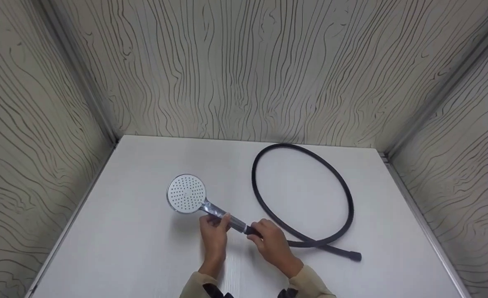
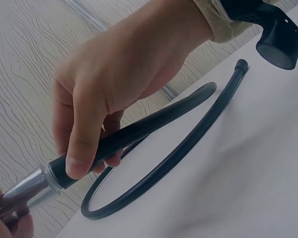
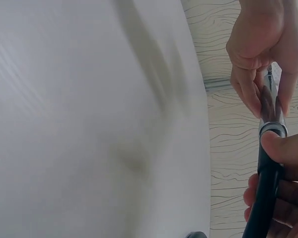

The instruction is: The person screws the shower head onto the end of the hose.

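Observation:
A chrome hand shower (image 1: 186, 193) with a round white spray face is held above the white table, its face up. My left hand (image 1: 214, 236) pinches its handle (image 1: 235, 223) between thumb and fingers. Around the black end of the shower hose (image 1: 349, 198) curl the fingers of my right hand (image 1: 274, 245). In the left wrist view, the hose end meets the chrome handle (image 2: 35, 184), with my right hand (image 2: 114, 79) close behind the joint. The right wrist view has handle and hose in line. Whether the joint is tight cannot be seen.
Most of the hose lies in one large loop on the right half of the white table (image 1: 144, 165), crossing itself near the front. Its free end (image 1: 355, 256) points right. Wood-grain panels (image 1: 235, 70) stand at the back and both sides.

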`<move>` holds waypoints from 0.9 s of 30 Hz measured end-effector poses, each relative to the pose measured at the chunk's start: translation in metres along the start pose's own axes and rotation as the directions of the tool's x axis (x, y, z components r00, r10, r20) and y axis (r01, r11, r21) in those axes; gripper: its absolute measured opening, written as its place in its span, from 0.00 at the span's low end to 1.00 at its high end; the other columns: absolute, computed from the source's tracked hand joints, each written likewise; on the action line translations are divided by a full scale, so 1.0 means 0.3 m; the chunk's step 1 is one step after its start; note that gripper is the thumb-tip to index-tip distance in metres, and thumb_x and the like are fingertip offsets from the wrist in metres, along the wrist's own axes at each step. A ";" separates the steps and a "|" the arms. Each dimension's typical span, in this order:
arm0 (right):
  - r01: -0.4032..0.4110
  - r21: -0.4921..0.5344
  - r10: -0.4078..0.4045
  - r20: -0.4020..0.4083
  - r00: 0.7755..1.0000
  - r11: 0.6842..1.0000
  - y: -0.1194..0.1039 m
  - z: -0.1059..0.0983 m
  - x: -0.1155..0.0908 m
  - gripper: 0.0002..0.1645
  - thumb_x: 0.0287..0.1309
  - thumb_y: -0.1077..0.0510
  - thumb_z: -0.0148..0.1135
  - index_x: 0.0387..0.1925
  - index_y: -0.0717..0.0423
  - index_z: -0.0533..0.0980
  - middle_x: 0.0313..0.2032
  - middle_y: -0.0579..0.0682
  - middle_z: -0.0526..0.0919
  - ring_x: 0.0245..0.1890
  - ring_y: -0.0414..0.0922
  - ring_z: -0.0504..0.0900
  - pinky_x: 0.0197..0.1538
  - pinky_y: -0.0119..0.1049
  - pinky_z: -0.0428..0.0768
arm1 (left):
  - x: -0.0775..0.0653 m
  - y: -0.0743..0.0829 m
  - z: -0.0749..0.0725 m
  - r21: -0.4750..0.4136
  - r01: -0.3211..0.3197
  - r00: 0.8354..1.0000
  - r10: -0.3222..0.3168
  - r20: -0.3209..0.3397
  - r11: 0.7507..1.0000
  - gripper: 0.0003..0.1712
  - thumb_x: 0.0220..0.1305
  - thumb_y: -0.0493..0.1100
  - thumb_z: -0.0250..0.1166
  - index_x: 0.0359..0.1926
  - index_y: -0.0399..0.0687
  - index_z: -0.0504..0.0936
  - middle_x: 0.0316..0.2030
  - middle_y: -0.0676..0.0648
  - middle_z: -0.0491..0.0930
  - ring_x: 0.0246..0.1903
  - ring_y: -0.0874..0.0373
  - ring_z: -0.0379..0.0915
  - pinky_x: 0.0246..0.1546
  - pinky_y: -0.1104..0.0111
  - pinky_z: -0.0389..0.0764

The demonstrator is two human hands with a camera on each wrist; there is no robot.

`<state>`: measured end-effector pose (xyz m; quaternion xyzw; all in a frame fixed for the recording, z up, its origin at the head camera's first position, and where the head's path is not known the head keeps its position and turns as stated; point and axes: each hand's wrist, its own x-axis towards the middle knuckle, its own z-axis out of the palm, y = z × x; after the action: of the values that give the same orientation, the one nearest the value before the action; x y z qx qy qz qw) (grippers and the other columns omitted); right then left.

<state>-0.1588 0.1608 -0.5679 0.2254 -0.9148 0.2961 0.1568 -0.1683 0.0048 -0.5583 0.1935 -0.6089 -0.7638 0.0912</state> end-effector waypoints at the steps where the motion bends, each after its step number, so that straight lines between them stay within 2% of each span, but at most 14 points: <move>1: -0.006 0.006 0.006 0.015 1.000 1.000 0.003 0.002 -0.002 0.07 0.54 0.58 0.69 0.35 0.54 0.80 0.29 0.42 0.76 0.29 0.31 0.70 0.30 0.24 0.76 | 0.001 -0.005 -0.003 -0.003 0.001 1.000 -0.001 0.000 1.000 0.23 0.64 0.35 0.62 0.55 0.32 0.62 0.47 0.33 0.74 0.45 0.51 0.80 0.49 0.64 0.86; 5: -0.029 0.065 0.019 0.153 0.988 0.997 0.027 -0.002 0.000 0.08 0.62 0.54 0.62 0.37 0.54 0.80 0.30 0.42 0.74 0.30 0.31 0.68 0.31 0.24 0.75 | 0.003 -0.019 -0.017 -0.014 0.013 0.999 -0.013 0.031 1.000 0.23 0.65 0.35 0.62 0.56 0.32 0.62 0.49 0.33 0.74 0.47 0.50 0.79 0.51 0.63 0.85; 10: -0.114 0.197 0.030 0.385 0.922 0.974 0.070 -0.014 0.016 0.16 0.71 0.50 0.50 0.41 0.56 0.78 0.29 0.42 0.74 0.28 0.30 0.68 0.31 0.24 0.72 | 0.003 -0.033 -0.035 0.017 0.041 0.997 -0.042 0.071 0.999 0.24 0.67 0.36 0.60 0.58 0.33 0.62 0.52 0.32 0.73 0.52 0.45 0.79 0.54 0.61 0.83; 12: -0.175 0.253 0.049 0.437 0.898 0.952 0.082 -0.017 0.020 0.17 0.71 0.50 0.50 0.41 0.57 0.79 0.28 0.42 0.75 0.26 0.30 0.69 0.30 0.24 0.72 | 0.002 -0.037 -0.038 0.026 0.051 0.996 -0.053 0.077 0.998 0.25 0.68 0.37 0.59 0.60 0.33 0.61 0.53 0.32 0.73 0.53 0.44 0.78 0.54 0.61 0.83; 14: -0.226 0.297 0.069 0.458 0.886 0.928 0.089 -0.015 0.023 0.17 0.71 0.50 0.51 0.41 0.57 0.80 0.26 0.42 0.76 0.24 0.29 0.70 0.28 0.24 0.73 | 0.001 -0.041 -0.039 0.016 0.057 0.996 -0.058 0.071 0.998 0.26 0.68 0.37 0.59 0.61 0.34 0.61 0.54 0.31 0.73 0.54 0.43 0.78 0.55 0.61 0.83; 17: -0.261 0.323 0.102 0.436 0.894 0.910 0.090 -0.009 0.018 0.14 0.66 0.50 0.58 0.43 0.56 0.80 0.27 0.42 0.78 0.24 0.30 0.71 0.28 0.24 0.74 | -0.003 -0.046 -0.034 -0.025 0.058 0.997 -0.056 0.058 0.998 0.28 0.67 0.37 0.60 0.63 0.34 0.60 0.55 0.32 0.72 0.55 0.44 0.77 0.56 0.60 0.82; 22: -0.230 0.300 0.136 0.304 0.943 0.926 0.084 0.003 0.005 0.19 0.52 0.53 0.71 0.42 0.55 0.73 0.32 0.45 0.80 0.30 0.32 0.72 0.33 0.25 0.75 | -0.009 -0.053 -0.023 -0.056 0.052 0.998 -0.050 0.041 0.997 0.25 0.66 0.36 0.61 0.60 0.34 0.62 0.52 0.33 0.72 0.53 0.46 0.76 0.55 0.60 0.83; 25: -0.178 0.256 0.118 0.235 0.965 0.950 0.078 0.006 -0.001 0.16 0.51 0.56 0.72 0.38 0.54 0.73 0.33 0.44 0.79 0.32 0.32 0.73 0.35 0.26 0.78 | -0.012 -0.052 -0.020 -0.063 0.044 0.998 -0.042 0.042 0.997 0.25 0.66 0.34 0.60 0.61 0.33 0.62 0.51 0.33 0.72 0.52 0.46 0.76 0.54 0.61 0.83; 27: -0.151 0.230 0.097 0.232 0.968 0.961 0.075 0.005 -0.001 0.11 0.55 0.55 0.69 0.36 0.52 0.76 0.32 0.43 0.79 0.31 0.31 0.72 0.35 0.26 0.77 | -0.012 -0.050 -0.021 -0.070 0.048 0.998 -0.045 0.046 0.996 0.27 0.66 0.33 0.59 0.63 0.33 0.60 0.52 0.32 0.71 0.53 0.45 0.75 0.54 0.61 0.83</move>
<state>-0.1701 0.1763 -0.5798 0.2160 -0.8952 0.3898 0.0074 -0.1610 0.0041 -0.5732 0.1872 -0.5786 -0.7910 0.0670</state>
